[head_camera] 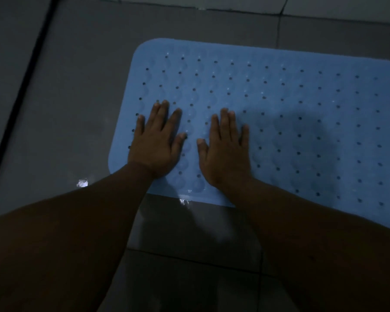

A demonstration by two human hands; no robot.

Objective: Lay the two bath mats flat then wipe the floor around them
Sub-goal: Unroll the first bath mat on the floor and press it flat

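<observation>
A light blue rubber bath mat with rows of small holes lies flat on the grey tiled floor and runs out of view on the right. My left hand presses palm down on the mat near its left edge, fingers straight and spread. My right hand lies flat on the mat just beside it, fingers straight. Only this one mat is in view.
Grey floor tiles surround the mat, with a dark joint line running along the left. Wet glints show on the floor near the mat's front left corner. A lighter tile edge runs along the top.
</observation>
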